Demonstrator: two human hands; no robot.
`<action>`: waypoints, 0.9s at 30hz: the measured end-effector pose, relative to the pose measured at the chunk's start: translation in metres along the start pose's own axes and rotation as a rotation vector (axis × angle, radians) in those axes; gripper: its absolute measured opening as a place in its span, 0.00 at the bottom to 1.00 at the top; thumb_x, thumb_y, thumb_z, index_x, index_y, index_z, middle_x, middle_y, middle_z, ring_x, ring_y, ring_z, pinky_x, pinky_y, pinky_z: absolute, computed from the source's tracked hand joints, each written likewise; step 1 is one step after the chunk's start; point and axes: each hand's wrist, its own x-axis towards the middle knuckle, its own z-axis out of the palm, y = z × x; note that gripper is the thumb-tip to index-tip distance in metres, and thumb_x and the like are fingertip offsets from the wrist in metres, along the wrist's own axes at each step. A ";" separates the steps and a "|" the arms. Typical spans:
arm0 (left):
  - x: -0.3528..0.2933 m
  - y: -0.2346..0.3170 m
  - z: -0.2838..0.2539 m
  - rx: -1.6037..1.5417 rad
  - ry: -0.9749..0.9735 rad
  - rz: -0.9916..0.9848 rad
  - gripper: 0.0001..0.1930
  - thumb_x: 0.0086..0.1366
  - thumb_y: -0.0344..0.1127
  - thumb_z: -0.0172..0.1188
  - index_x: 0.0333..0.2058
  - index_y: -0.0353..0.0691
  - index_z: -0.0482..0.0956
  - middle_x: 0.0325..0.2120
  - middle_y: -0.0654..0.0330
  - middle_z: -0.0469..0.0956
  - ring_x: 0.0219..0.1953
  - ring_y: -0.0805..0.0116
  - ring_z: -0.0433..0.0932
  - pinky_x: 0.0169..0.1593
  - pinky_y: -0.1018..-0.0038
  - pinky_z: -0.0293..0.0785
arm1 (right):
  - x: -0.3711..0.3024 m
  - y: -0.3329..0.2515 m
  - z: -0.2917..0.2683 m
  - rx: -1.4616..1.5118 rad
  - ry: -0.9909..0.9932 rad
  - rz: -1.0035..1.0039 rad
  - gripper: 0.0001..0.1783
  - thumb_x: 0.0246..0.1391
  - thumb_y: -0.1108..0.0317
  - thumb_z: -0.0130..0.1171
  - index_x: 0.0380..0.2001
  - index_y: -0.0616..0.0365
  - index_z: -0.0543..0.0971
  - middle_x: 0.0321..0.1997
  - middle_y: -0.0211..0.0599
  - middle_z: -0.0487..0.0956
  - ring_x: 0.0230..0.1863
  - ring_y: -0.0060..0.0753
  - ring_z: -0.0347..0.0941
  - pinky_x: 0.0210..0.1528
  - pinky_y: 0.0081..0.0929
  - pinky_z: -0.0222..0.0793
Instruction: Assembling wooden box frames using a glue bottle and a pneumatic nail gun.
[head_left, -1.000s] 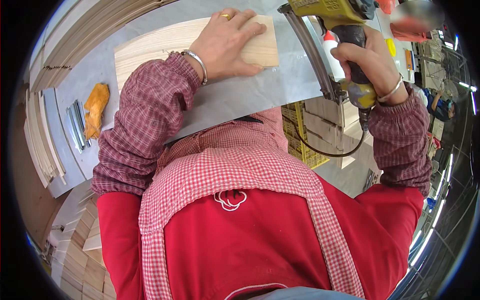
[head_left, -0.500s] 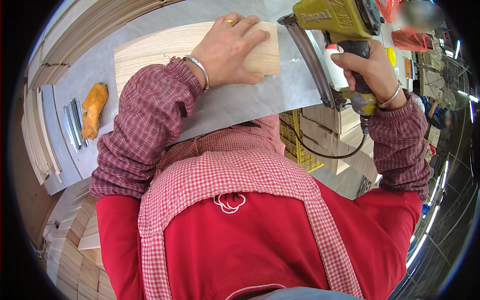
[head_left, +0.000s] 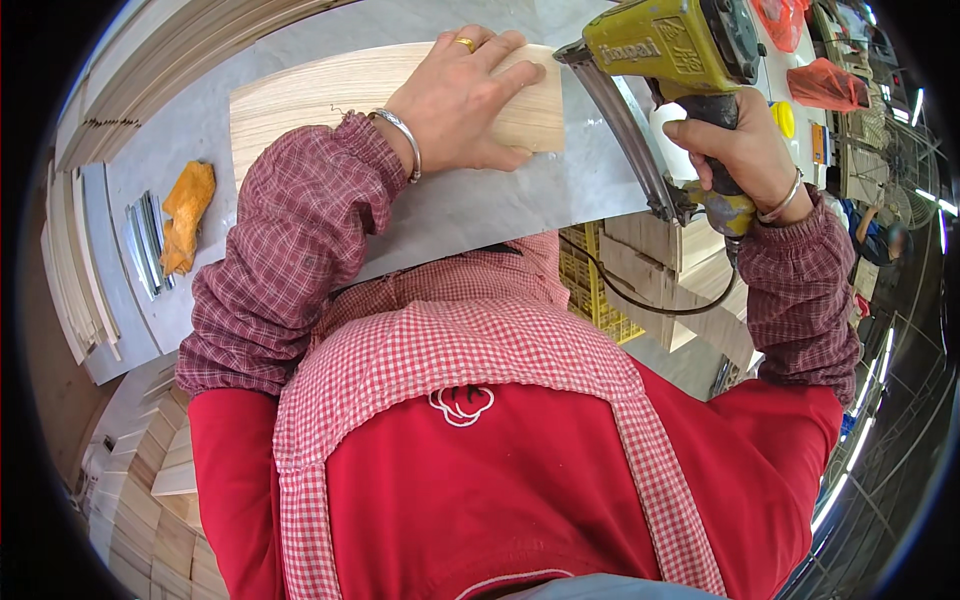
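Observation:
My left hand lies flat on the right end of a pale wooden board and presses it onto the grey workbench. My right hand grips the handle of a yellow pneumatic nail gun. The gun hangs over the bench's right edge, its long magazine slanting down, its nose close to the board's right end. A black hose runs from the handle's base.
An orange cloth and some metal strips lie at the bench's left. Wooden slats line the left edge. Stacked boards sit lower left, a yellow crate and more boards under the bench.
The nail gun has come left and nearer, its nose closing on the board's right end. My left hand stays pressed on the board.

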 end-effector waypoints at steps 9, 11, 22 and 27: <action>0.001 0.001 -0.002 0.013 -0.018 -0.009 0.36 0.41 0.56 0.66 0.50 0.48 0.72 0.53 0.55 0.67 0.53 0.55 0.65 0.59 0.65 0.56 | -0.014 0.002 0.003 -0.033 0.041 0.030 0.11 0.41 0.72 0.60 0.31 0.66 0.76 0.12 0.30 0.70 0.08 0.18 0.61 0.11 0.14 0.55; 0.001 0.002 -0.003 0.023 -0.020 -0.005 0.36 0.41 0.56 0.67 0.50 0.48 0.72 0.53 0.55 0.67 0.53 0.55 0.65 0.59 0.65 0.56 | -0.025 0.004 0.006 0.019 0.072 0.043 0.12 0.41 0.73 0.61 0.31 0.66 0.76 0.12 0.29 0.70 0.08 0.18 0.61 0.11 0.14 0.55; 0.005 0.007 -0.014 -0.064 -0.091 -0.059 0.36 0.40 0.51 0.68 0.50 0.47 0.72 0.55 0.57 0.65 0.55 0.57 0.64 0.62 0.65 0.55 | -0.034 0.019 0.010 0.014 0.017 0.044 0.13 0.40 0.75 0.60 0.33 0.66 0.76 0.12 0.28 0.70 0.08 0.17 0.60 0.11 0.13 0.54; 0.004 0.007 -0.014 -0.073 -0.063 -0.038 0.36 0.40 0.51 0.68 0.50 0.47 0.72 0.55 0.56 0.65 0.55 0.57 0.64 0.62 0.65 0.55 | -0.035 0.020 0.012 0.015 0.035 0.013 0.12 0.40 0.75 0.60 0.33 0.66 0.76 0.12 0.28 0.70 0.08 0.17 0.60 0.11 0.13 0.54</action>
